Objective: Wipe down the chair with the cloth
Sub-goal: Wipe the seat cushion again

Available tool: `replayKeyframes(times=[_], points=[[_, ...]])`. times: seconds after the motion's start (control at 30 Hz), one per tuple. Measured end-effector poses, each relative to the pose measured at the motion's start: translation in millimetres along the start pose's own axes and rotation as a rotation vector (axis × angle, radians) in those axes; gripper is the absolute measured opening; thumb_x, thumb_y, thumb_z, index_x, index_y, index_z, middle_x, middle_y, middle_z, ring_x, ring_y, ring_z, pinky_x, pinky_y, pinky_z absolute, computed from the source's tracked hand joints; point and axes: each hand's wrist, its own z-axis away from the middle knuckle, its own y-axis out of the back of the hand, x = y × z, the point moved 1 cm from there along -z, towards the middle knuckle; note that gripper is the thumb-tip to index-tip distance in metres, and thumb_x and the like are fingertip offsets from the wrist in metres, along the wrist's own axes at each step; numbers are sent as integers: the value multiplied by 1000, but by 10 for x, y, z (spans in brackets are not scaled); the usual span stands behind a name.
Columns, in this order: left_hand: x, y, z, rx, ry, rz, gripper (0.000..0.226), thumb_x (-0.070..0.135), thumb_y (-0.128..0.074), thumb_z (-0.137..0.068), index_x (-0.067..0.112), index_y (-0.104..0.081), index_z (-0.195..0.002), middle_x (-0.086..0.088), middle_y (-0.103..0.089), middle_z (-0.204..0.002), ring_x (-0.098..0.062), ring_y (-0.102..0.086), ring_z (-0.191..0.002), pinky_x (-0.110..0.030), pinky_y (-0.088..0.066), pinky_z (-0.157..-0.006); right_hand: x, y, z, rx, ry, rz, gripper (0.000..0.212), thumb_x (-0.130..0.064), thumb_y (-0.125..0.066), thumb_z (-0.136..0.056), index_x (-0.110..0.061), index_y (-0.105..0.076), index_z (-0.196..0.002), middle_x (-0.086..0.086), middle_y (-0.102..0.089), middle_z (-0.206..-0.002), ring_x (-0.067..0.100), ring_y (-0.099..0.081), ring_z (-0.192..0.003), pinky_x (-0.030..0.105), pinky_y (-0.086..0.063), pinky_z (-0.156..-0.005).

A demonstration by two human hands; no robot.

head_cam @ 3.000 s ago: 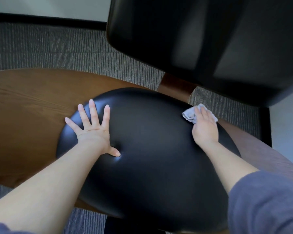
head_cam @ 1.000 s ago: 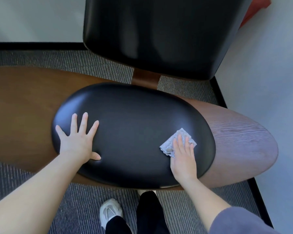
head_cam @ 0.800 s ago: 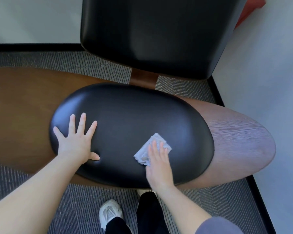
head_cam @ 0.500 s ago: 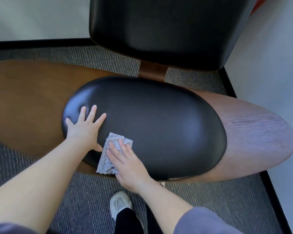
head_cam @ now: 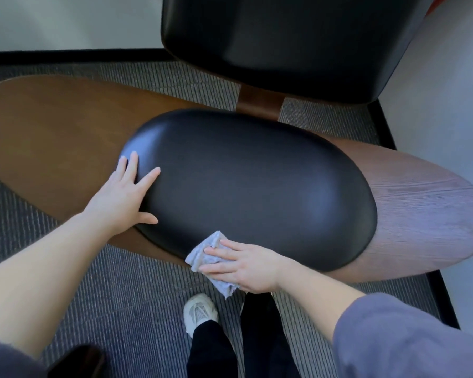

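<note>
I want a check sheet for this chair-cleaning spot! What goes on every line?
Surface: shiny black seat cushion on a wooden shell.
Job's things: grey cloth at the cushion's front edge.
Clutter: nothing seen.
Hands: left hand flat on the cushion's left end; right hand pressing the cloth, fingers straight.
Cables: nothing seen.
Surroundings: black backrest, ribbed grey carpet, white shoe below.

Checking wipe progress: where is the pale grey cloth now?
Head view, lower centre: the pale grey cloth sits under the right hand at the near edge of the black oval seat cushion.
</note>
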Motion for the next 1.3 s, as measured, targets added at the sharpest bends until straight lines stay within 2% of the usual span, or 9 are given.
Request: replayKeyframes(times=[0.2, 0.3, 0.37, 0.43, 0.57, 0.67, 0.83, 1.03, 1.3], points=[[-344, -42, 114, 87, 66, -133, 102, 64, -58, -82, 14, -8, -156, -15, -5, -163, -31, -4, -150, -53, -9, -117, -15, 54, -649, 46, -58, -16, 55, -25, -60, -91, -8, -49, -142, -1, -43, -152, 30, -24, -147, 48, -14, -122], [-549, -102, 236, 271, 154, -162, 72, 43, -53, -94, 1, -32, -149, -17, -24, -159, -36, -17, -148, -59, -6, -113, 46, 142, -990, 78, -80, 35, 57, -28, -52, -91, -9, -46, -144, -1, -41, -154, 30, -24, -147, 48, -13, -121], [-654, -140, 292, 380, 151, -153, 60, 25, -57, -92, -4, -41, -142, -21, -31, -155, -40, -24, -144, -55, 0, -116, 126, 199, -1185, 99, -79, 63, 54, -29, -47, -91, -10, -49, -142, -1, -42, -152, 30, -27, -147, 49, -15, -121], [-693, -150, 313, 396, 120, -161, 60, 18, -59, -89, -6, -42, -141, -24, -32, -154, -41, -27, -143, -48, 9, -115, 220, 233, -1366, 128, -83, 62, 50, -28, -46, -92, -12, -53, -139, 0, -44, -152, 30, -28, -146, 50, -16, -120], [-716, -133, 293, 393, 104, -174, 53, 18, -46, -96, -5, -40, -143, -22, -30, -155, -38, -26, -144, -49, 10, -114, 415, 295, -1653, 226, -96, 7, 46, -23, -44, -92, -12, -57, -136, 2, -47, -149, 31, -32, -145, 52, -18, -119], [-752, -99, 244, 398, 126, -167, 59, 26, -32, -95, -4, -38, -144, -21, -29, -156, -37, -24, -145, -51, 6, -116, 588, 395, -1814, 248, -135, -2, 52, -27, -41, -90, -13, -55, -137, 3, -47, -149, 31, -33, -144, 53, -19, -119], [-769, -65, 212, 424, 192, -154, 60, 25, -29, -96, -6, -33, -146, -23, -26, -157, -36, -21, -147, -50, -2, -119, 909, 595, -2044, 165, -300, -59, 64, -33, -27, -86, -15, -49, -143, 1, -42, -153, 30, -30, -145, 50, -16, -119], [-643, -50, 134, 416, 254, -66, 64, 31, -30, -93, -8, -36, -144, -24, -27, -156, -36, -24, -146, -53, -5, -119, 1392, 750, -2130, 119, -525, -189, 60, -22, -46, -94, -17, -32, -152, -3, -25, -161, 24, -11, -151, 46, -9, -121], [-143, -118, -343, 326, 271, 81, 81, 55, -13, -95, -4, -26, -150, -21, -22, -158, -32, -21, -148, -51, -15, -118, 1898, 736, -1970, 112, -682, -295, 61, -19, -40, -97, -17, -21, -155, -4, -15, -163, 20, -2, -152, 42, -5, -123]])
